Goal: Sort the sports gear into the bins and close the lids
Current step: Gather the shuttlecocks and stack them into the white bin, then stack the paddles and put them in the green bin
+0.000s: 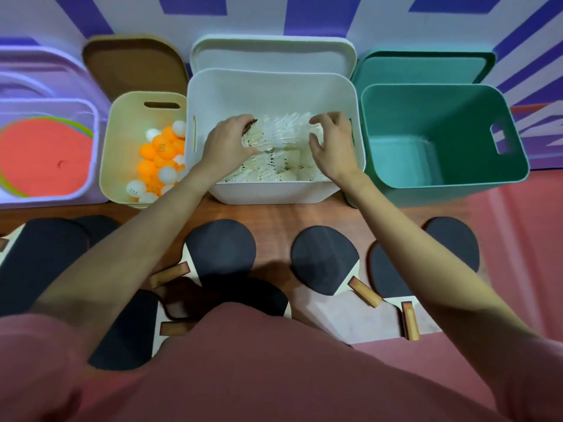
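Both hands are reaching down into the white rectangular plastic bin (274,86), where a heap of white feathered shuttlecocks (283,135) is lying between them. The left hand (227,141) is curling its fingers and thumb around a small bunch of shuttlecocks at the left side of the heap, dark cork ends showing just past its fingertips; the right hand (330,144) is hovering with fingers spread and loosely bent over the feathers just to its left, and it appears to be clamped on nothing. These shuttlecocks are likely very light, with brittle feather skirts that crush or splay under a squeeze, so they probably want a loose cupping hold or a pinch at the firm cork base rather than pressure on the skirts. Nearer the body than both hands, several black-faced table tennis paddles with wooden handles (324,258) are lying on the wooden tabletop (274,217), not yet sorted; being stiff, flat and fairly light, they should lift easily by the handle. Just to the right of the right hand, the teal rectangular plastic bin (444,99) is standing with nothing visible inside, its lid leaning behind it. Left of the left hand, the cream plastic bin (122,141) is holding the orange and white ping-pong balls (158,156), and further left the lilac plastic bin (88,117) is holding flat coloured discs (42,159). No lid is on yet.
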{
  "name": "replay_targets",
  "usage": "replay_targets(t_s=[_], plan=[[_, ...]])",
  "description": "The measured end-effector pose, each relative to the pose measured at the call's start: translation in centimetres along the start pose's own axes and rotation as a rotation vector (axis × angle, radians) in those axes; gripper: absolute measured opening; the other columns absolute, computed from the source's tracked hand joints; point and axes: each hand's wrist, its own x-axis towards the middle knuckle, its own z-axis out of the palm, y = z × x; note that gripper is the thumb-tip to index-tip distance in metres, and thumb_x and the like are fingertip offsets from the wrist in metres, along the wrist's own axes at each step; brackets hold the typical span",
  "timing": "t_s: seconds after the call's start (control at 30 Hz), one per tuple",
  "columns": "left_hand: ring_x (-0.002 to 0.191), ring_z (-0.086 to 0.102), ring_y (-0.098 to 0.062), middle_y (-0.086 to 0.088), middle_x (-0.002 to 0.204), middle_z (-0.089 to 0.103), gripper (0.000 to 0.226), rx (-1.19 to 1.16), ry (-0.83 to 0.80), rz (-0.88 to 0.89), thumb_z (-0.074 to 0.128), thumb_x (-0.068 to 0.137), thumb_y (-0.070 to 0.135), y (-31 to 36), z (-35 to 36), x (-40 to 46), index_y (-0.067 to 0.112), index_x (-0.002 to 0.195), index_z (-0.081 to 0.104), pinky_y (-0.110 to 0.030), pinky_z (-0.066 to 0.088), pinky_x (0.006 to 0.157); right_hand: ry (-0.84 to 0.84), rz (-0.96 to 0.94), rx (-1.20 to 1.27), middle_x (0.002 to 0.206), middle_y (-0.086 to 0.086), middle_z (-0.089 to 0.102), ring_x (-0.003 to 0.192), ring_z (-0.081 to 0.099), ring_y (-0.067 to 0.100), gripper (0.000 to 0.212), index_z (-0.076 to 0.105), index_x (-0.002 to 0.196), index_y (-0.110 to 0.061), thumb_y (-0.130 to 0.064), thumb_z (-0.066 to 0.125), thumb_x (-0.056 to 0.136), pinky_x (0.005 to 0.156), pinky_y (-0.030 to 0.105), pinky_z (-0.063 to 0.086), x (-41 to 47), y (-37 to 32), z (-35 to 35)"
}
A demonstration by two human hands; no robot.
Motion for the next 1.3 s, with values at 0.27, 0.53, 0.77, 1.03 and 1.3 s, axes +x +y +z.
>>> replay_targets(t_s=[0.27, 0.53, 0.77, 1.03, 1.3], plan=[[0.106, 0.055, -0.016, -0.007, 0.122, 0.056, 0.039, -0.168, 0.305, 0.178, 0.065, 0.085, 0.019, 3.5, 1.5, -6.8, 0.009, 0.122, 0.057, -0.021, 0.042, 0.091, 0.075, -0.154, 0.002, 0.119, 0.019, 0.050, 0.112, 0.048, 0.032, 0.038, 0.049, 0.124, 0.002, -0.013, 0.051, 0.089, 0.099, 0.031, 0.035, -7.6, 0.6, -3.3], [0.094, 0.059, -0.018, -0.006, 0.103, 0.060, 0.034, -0.189, 0.193, 0.141, 0.066, 0.083, 0.013, 7.4, 8.2, -14.3, 0.007, 0.115, 0.059, -0.032, 0.049, 0.081, 0.081, -0.038, -0.059, 0.121, 0.020, 0.049, 0.110, 0.045, 0.034, 0.041, 0.047, 0.126, 0.001, -0.010, 0.053, 0.087, 0.098, 0.033, 0.033, -16.5, 7.6, -6.3], [0.095, 0.062, -0.021, -0.005, 0.107, 0.064, 0.036, -0.136, -0.116, -0.145, 0.067, 0.084, 0.020, 11.5, 15.8, -18.8, 0.009, 0.117, 0.057, -0.035, 0.049, 0.078, -0.065, 0.179, -0.175, 0.121, 0.025, 0.047, 0.112, 0.043, 0.041, 0.045, 0.046, 0.127, 0.004, -0.007, 0.057, 0.085, 0.096, 0.044, 0.036, -23.4, 16.3, -8.9], [0.096, 0.065, -0.031, -0.010, 0.102, 0.068, 0.034, 0.030, -0.257, -0.542, 0.061, 0.088, 0.036, 17.1, 23.3, -22.0, 0.008, 0.108, 0.055, -0.035, 0.050, 0.069, -0.224, 0.388, -0.327, 0.107, 0.025, 0.053, 0.094, 0.047, 0.041, 0.032, 0.052, 0.108, 0.005, -0.011, 0.054, 0.080, 0.080, 0.046, 0.041, -29.8, 25.0, -8.5], [0.093, 0.066, -0.032, -0.010, 0.100, 0.070, 0.039, -0.193, -0.210, -0.867, 0.061, 0.084, 0.049, 20.2, 28.0, -23.9, 0.012, 0.093, 0.068, -0.033, 0.054, 0.074, -0.121, 0.539, -0.219, 0.096, 0.032, 0.052, 0.090, 0.048, 0.047, 0.029, 0.051, 0.098, 0.010, -0.006, 0.063, 0.077, 0.077, 0.046, 0.037, -32.6, 28.5, -8.6]])
